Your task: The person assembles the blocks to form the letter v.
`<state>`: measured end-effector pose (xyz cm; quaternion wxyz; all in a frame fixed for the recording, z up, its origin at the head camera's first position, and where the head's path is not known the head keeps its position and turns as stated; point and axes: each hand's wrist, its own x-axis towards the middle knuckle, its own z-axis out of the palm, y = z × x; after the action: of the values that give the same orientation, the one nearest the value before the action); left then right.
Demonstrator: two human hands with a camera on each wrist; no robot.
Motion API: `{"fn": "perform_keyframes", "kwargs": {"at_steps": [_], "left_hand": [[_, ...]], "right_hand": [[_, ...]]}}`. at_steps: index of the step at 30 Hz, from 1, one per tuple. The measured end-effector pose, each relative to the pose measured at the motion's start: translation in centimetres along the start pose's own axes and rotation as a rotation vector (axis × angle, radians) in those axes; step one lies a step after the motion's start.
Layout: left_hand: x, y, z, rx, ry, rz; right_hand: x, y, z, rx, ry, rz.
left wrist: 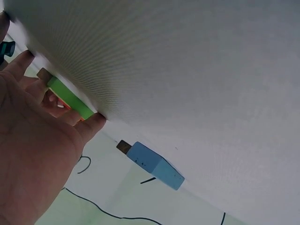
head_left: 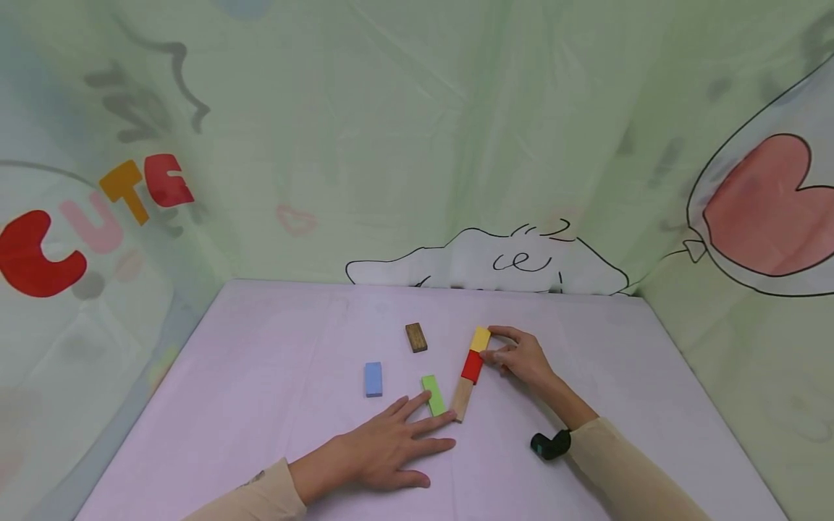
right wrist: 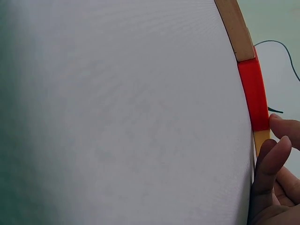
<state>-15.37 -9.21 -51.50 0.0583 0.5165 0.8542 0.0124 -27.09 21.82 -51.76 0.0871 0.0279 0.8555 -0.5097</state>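
A yellow block (head_left: pixel 481 338), a red block (head_left: pixel 472 367) and a plain wooden block (head_left: pixel 462 400) lie end to end in a slanting row. My right hand (head_left: pixel 526 359) holds the yellow block at the row's far end, index finger at its far corner and thumb near the joint with the red one. My left hand (head_left: pixel 386 447) lies spread on the table, palm down. One of its fingertips touches the green block (head_left: pixel 433 395); another reaches the near end of the wooden block. In the right wrist view, fingers partly hide the yellow block (right wrist: pixel 261 139).
Left of the row lie a blue block (head_left: pixel 373 380) and, farther back, a dark brown block (head_left: pixel 416 338). A black device (head_left: pixel 550 445) sits at the right wrist. Printed cloth walls (head_left: pixel 404 145) enclose the pale table (head_left: pixel 280 347) at the back and sides.
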Motion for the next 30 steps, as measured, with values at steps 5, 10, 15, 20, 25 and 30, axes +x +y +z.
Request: {"fn": "perform_keyframes", "kwargs": {"at_steps": [5,10,15,20,25,30], "left_hand": [[0.02,0.01,-0.04,0.008,-0.001,-0.002],[0.04,0.04,-0.13,-0.001,-0.005,-0.003],[0.06,0.06,-0.26,-0.026,-0.016,-0.01],[0.07,0.07,-0.28,-0.021,-0.012,-0.007],[0.05,0.07,-0.31,-0.022,-0.009,-0.005],[0.04,0.05,-0.32,-0.024,-0.007,-0.004]], "right_hand": [[0.06,-0.01,-0.04,-0.013,0.001,-0.007],[0.02,-0.06,-0.03,-0.03,-0.002,-0.008],[0.03,-0.02,0.04,-0.042,0.002,-0.008],[-0.06,-0.09,0.02,-0.049,0.0,-0.013],[-0.12,-0.18,0.07,-0.034,-0.002,-0.011],[0.03,-0.05,0.08,-0.032,-0.012,-0.013]]}}
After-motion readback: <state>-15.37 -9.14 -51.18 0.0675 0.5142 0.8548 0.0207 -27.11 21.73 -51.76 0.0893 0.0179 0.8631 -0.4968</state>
